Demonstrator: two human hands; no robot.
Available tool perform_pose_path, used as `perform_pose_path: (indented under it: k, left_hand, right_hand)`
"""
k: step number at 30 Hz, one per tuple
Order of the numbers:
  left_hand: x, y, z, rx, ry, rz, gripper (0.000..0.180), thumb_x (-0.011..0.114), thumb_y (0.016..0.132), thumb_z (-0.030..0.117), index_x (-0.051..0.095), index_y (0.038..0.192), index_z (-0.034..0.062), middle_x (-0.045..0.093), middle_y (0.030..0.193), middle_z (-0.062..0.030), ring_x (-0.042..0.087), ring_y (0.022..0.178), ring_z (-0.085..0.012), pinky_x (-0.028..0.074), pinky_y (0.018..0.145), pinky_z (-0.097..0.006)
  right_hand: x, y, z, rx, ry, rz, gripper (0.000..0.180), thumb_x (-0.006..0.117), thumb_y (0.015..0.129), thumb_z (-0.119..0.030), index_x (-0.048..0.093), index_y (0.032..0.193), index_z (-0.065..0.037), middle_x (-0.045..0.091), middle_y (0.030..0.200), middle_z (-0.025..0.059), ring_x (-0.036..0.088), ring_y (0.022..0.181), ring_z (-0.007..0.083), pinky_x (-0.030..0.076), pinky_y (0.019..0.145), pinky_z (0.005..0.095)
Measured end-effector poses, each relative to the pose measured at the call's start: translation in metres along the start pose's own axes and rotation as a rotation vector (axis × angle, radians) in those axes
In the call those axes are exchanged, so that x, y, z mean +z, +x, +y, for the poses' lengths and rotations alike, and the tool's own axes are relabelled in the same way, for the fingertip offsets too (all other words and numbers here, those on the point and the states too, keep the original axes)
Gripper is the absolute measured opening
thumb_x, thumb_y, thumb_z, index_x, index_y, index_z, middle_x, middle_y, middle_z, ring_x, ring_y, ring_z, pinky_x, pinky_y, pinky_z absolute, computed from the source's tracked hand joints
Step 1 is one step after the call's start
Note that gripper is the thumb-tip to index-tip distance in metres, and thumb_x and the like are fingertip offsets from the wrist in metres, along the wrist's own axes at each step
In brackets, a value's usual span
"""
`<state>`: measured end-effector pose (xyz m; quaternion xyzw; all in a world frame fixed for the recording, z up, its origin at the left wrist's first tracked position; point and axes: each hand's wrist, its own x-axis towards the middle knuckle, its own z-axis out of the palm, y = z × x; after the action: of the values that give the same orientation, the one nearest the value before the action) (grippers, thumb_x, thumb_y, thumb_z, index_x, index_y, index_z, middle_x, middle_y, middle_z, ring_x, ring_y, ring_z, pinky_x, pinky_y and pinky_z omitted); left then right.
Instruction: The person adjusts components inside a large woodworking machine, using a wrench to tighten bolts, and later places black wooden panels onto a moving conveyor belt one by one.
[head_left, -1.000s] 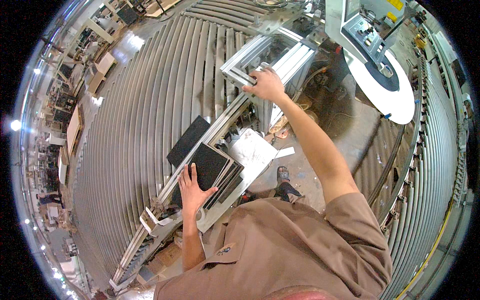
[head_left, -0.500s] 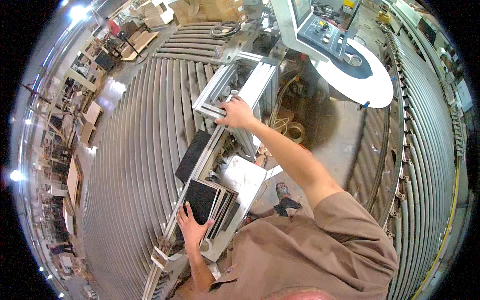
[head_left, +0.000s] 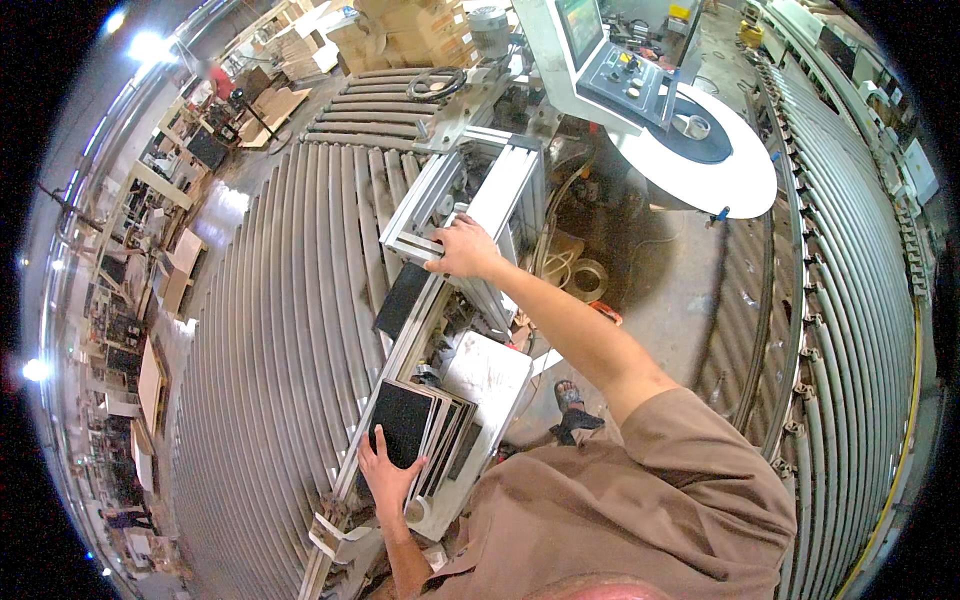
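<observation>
Head view shows us leaning over a metal frame (head_left: 470, 215) that stands beside a wide roller conveyor (head_left: 280, 330). Our right hand (head_left: 462, 250) rests on the near corner of the frame, fingers curled over its rail; we cannot tell how tightly they close. Just below the frame a dark board (head_left: 402, 298) lies flat on the track running toward us. Farther down from the frame, a stack of boards (head_left: 425, 432) leans on edge in a narrow holder, its black top sheet facing up. Our left hand (head_left: 385, 475) lies on the lower end of that black sheet, fingers spread and flat against it, the thumb at the stack's edge. Right of the stack sits a pale flat plate (head_left: 490, 372). Beyond the frame a grey control panel (head_left: 625, 80) with a screen stands over a white round table (head_left: 740, 175). Right of the frame, coiled cable (head_left: 560, 265) lies on the concrete floor (head_left: 670, 290).
</observation>
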<state>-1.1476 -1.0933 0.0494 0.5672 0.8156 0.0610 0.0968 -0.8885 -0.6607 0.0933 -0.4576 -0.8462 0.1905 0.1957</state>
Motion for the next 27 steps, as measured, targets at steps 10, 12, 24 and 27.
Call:
perform_pose_path:
  k: [10, 12, 24, 27]
  left_hand:
    - [-0.017, 0.006, -0.003, 0.016, -0.052, -0.058, 0.112, 0.099, 0.066, 0.046, 0.048, 0.165, 0.0317, 0.037, 0.166, -0.0254, 0.037, 0.153, -0.0467, 0.040, 0.124, -0.060]
    - [-0.026, 0.012, -0.007, 0.016, -0.085, -0.063, 0.110, 0.100, 0.065, 0.044, 0.051, 0.163, 0.0365, 0.037, 0.166, -0.0251, 0.038, 0.153, -0.0462, 0.042, 0.122, -0.060]
    - [-0.025, 0.129, -0.124, -0.016, -0.082, 0.020, 0.127, 0.101, 0.068, 0.038, 0.029, 0.173, 0.0392, 0.030, 0.170, -0.0293, 0.034, 0.155, -0.0509, 0.037, 0.125, -0.064]
    - [-0.013, 0.153, -0.182, -0.059, 0.031, 0.007, 0.135, 0.102, 0.066, 0.040, 0.022, 0.174, 0.0417, 0.028, 0.172, -0.0278, 0.032, 0.156, -0.0508, 0.035, 0.127, -0.064]
  right_hand:
    - [0.004, 0.000, 0.004, -0.025, -0.007, 0.051, 0.068, 0.076, 0.084, -0.060, 0.077, 0.128, -0.008, 0.078, 0.112, 0.0176, 0.067, 0.124, 0.0356, 0.033, 0.131, 0.0460]
    - [0.005, 0.001, 0.005, -0.031, -0.011, 0.060, 0.068, 0.076, 0.084, -0.060, 0.077, 0.128, -0.008, 0.078, 0.112, 0.0179, 0.067, 0.124, 0.0358, 0.034, 0.130, 0.0463]
    - [0.005, 0.000, 0.009, -0.016, -0.033, 0.043, 0.069, 0.075, 0.082, -0.061, 0.078, 0.127, -0.009, 0.078, 0.112, 0.0184, 0.068, 0.122, 0.0358, 0.037, 0.127, 0.0459]
    - [0.003, 0.004, 0.000, -0.021, -0.015, 0.022, 0.069, 0.075, 0.081, -0.061, 0.077, 0.128, -0.010, 0.078, 0.112, 0.0174, 0.068, 0.122, 0.0348, 0.035, 0.129, 0.0451]
